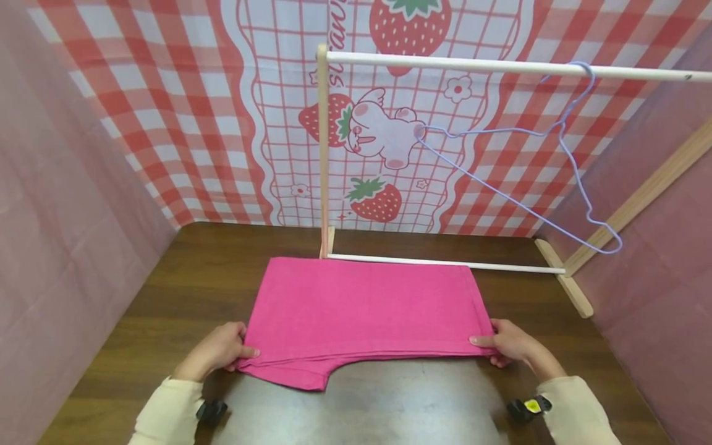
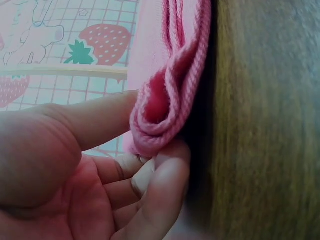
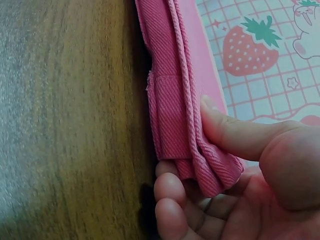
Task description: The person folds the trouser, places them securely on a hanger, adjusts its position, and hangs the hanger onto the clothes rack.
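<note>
The head camera looked forward and down from above the table [image 1: 194, 278], taking in the pink cloth [image 1: 367, 303] and the printed curtain [image 1: 183, 123] beyond. Close up, the left wrist camera faced the left hand [image 1: 224, 347] and one cloth end, the right wrist camera the right hand [image 1: 508, 342] and the other; both, turned sideways, shared the curtain.

Room in front of cloth [image 1: 367, 306], rack [image 1: 324, 154] behind
</note>
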The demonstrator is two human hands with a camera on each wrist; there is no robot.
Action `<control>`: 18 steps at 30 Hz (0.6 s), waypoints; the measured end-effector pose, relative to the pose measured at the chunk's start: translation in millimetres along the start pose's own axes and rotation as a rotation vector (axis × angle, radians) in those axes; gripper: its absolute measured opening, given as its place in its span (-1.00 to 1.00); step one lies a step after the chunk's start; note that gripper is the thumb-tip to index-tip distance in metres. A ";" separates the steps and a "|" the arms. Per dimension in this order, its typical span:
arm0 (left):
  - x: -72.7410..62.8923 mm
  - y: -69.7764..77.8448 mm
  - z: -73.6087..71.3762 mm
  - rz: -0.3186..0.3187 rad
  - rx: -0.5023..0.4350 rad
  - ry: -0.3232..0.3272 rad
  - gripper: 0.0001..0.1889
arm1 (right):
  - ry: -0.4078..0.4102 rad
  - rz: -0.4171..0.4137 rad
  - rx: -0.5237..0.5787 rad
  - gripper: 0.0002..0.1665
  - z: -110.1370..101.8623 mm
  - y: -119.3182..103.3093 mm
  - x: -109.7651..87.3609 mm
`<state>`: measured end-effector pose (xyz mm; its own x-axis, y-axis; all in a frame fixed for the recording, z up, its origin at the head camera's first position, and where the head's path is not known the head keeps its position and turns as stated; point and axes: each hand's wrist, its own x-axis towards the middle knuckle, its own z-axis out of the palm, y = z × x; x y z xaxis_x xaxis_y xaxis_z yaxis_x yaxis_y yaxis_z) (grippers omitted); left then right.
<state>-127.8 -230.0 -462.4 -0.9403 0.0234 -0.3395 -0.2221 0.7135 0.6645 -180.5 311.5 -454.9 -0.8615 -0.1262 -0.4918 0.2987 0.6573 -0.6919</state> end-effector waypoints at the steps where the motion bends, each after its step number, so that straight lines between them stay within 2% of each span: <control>1: -0.4 -0.1 0.0 -0.003 -0.001 0.000 -0.71 | 0.002 0.001 0.002 -0.38 0.5 -0.3 0.0; 11: -2.4 -2.3 -0.6 -0.002 -0.001 0.008 -0.72 | 0.008 0.005 -0.021 -0.33 2.5 -2.2 1.6; 18: -0.6 -3.5 1.3 0.044 -0.010 0.017 -0.71 | 0.004 0.014 -0.042 -0.33 -0.2 1.0 1.7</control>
<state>-126.1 -231.6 -465.4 -0.9534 0.0433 -0.2985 -0.1826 0.7050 0.6853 -181.8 312.0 -456.3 -0.8592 -0.1134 -0.4989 0.2935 0.6894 -0.6623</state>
